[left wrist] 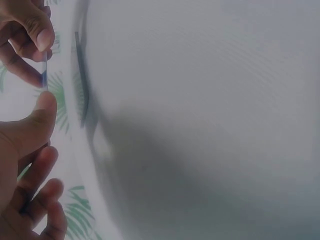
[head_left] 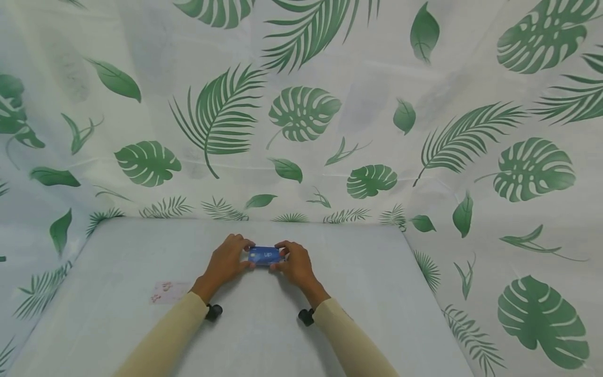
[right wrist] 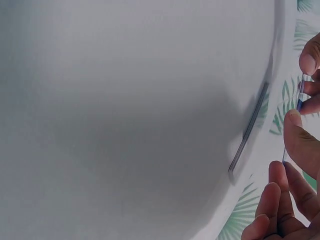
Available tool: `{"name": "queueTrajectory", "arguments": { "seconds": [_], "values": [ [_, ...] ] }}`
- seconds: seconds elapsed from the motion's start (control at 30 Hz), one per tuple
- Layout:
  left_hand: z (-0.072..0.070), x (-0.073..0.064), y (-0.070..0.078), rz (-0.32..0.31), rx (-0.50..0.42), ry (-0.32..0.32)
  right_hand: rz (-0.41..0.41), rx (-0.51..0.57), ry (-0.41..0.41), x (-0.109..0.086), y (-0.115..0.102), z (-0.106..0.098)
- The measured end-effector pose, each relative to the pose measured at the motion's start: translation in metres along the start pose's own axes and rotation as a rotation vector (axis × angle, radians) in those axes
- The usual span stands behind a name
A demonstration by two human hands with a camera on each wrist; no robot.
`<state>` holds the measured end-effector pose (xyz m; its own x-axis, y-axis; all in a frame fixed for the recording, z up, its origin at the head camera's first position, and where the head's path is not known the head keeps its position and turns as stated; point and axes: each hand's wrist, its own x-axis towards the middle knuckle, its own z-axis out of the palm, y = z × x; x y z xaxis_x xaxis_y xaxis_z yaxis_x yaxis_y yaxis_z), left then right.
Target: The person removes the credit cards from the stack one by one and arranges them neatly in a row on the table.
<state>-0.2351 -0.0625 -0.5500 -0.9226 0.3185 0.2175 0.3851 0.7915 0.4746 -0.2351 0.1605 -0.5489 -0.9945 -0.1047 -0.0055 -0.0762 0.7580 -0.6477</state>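
A blue bank card (head_left: 264, 255) with a pale chip and light lettering is held level by both hands over the white table. My left hand (head_left: 230, 257) pinches its left end between thumb and fingers. At the opposite end, my right hand (head_left: 296, 263) grips it the same way. Both wrist views show the card edge-on, as a thin strip (left wrist: 44, 77) between the hands. In the right wrist view, the right thumb and fingertips (right wrist: 276, 171) are at the card's edge, the other fingers bent below.
A pale slip with pink-red print (head_left: 162, 293) lies left of the left forearm, partly covered by it. A thin dark flat piece (right wrist: 250, 127) lies near the table's far edge in the wrist views. Leaf-printed sheeting (head_left: 306, 115) rises behind the white table (head_left: 264, 324).
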Motion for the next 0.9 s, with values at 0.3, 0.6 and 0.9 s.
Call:
{"name": "queueTrajectory", "arguments": {
  "seconds": [0.3, 0.6, 0.9],
  "values": [
    [-0.009, -0.016, -0.007, 0.013, 0.017, 0.031, -0.06, 0.016, 0.008, -0.009, -0.009, 0.009],
    [-0.019, -0.03, -0.013, 0.009, 0.022, 0.04, -0.088, 0.03, -0.002, -0.017, -0.019, 0.016],
    [-0.029, -0.047, -0.018, -0.004, 0.035, 0.031, -0.13, 0.023, 0.001, -0.025, -0.027, 0.027]
  ]
}}
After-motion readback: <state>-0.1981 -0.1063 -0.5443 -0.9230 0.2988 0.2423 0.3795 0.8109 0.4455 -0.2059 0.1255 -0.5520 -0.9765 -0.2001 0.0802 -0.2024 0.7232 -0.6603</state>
